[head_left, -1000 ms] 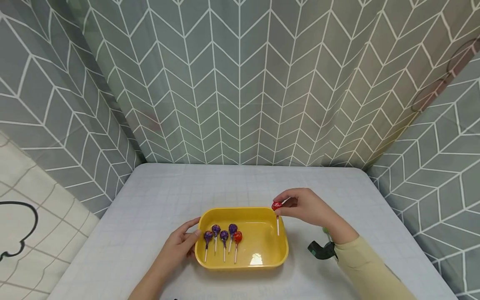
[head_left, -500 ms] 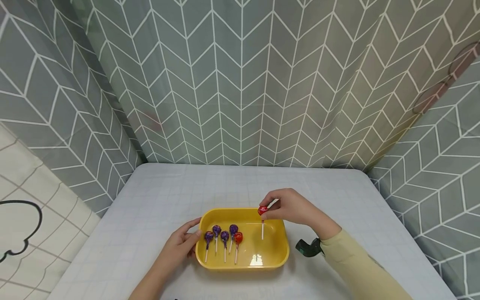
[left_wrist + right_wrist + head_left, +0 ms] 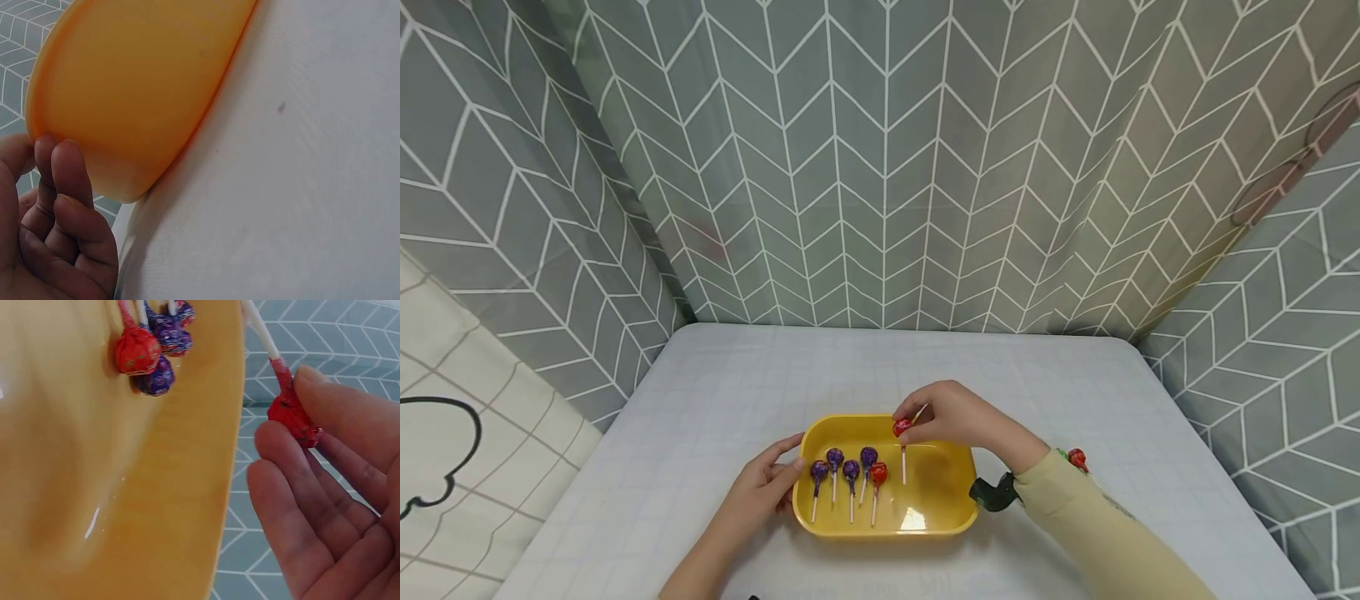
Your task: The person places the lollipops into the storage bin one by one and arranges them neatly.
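My right hand (image 3: 958,417) pinches a red-wrapped lollipop (image 3: 902,427) by its candy end above the yellow tray (image 3: 940,479), white stick pointing down. Thumb and fingertips hold that wrapper in the right wrist view too, where the hand (image 3: 337,487) shows close up. At the tray's left end my left hand (image 3: 760,492) grips the rim, thumb on top; the left wrist view shows its curled fingers (image 3: 72,169) against the tray's outer wall (image 3: 144,94). Inside the tray's left half lie several purple lollipops (image 3: 851,470) and a red one (image 3: 877,473), sticks towards me.
On the white table (image 3: 737,375), another red lollipop (image 3: 1077,458) and something green (image 3: 1062,452) show partly behind the right sleeve (image 3: 1075,508). A black wrist device (image 3: 994,493) hangs by the tray's right edge. Patterned curtains (image 3: 880,167) stand behind the table.
My right hand has moved left over the tray with the red lollipop, from its right end towards the lollipops inside. The left hand keeps its grip on the rim.
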The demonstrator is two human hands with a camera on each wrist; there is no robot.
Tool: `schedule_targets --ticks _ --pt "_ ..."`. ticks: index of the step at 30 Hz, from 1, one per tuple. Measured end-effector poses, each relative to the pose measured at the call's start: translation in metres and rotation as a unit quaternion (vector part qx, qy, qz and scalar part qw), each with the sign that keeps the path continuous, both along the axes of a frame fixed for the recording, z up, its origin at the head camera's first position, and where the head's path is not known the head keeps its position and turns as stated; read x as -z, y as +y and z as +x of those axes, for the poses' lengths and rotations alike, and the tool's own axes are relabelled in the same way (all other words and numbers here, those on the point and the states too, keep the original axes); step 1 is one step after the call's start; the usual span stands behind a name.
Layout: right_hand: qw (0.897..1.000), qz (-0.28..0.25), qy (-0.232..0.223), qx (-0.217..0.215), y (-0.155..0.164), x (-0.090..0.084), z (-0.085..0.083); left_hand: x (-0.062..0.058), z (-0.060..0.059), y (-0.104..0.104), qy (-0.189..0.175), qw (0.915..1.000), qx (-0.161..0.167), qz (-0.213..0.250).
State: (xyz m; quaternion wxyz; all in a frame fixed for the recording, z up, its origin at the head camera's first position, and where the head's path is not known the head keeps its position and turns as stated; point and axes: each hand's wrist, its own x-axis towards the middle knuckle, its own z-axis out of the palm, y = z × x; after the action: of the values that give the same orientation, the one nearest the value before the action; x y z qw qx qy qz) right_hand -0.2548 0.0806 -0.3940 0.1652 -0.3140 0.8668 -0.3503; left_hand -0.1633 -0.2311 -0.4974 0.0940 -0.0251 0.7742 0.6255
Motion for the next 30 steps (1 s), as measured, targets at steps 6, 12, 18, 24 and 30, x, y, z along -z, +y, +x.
schedule_targets --ticks 6,12,18,24,30 --pt "0.999 0.033 -0.014 0.000 -0.009 0.005 -0.001 0.001 0.000 0.000 0.000 1.0000 -0.001 0.000" --pt "0.998 0.059 0.003 -0.019 -0.016 0.008 -0.003 0.002 0.001 0.000 -0.004 1.0000 -0.005 -0.004" --pt "0.994 0.097 0.033 -0.033 -0.019 0.009 -0.005 0.001 0.001 0.000 -0.008 1.0000 -0.004 -0.002" --pt "0.986 0.153 0.050 -0.034 -0.019 0.005 -0.008 0.000 0.000 0.000 -0.004 1.0000 0.000 -0.001" --pt "0.984 0.171 0.041 -0.034 -0.021 0.007 -0.009 0.001 -0.001 0.000 -0.004 0.9999 -0.003 -0.009"
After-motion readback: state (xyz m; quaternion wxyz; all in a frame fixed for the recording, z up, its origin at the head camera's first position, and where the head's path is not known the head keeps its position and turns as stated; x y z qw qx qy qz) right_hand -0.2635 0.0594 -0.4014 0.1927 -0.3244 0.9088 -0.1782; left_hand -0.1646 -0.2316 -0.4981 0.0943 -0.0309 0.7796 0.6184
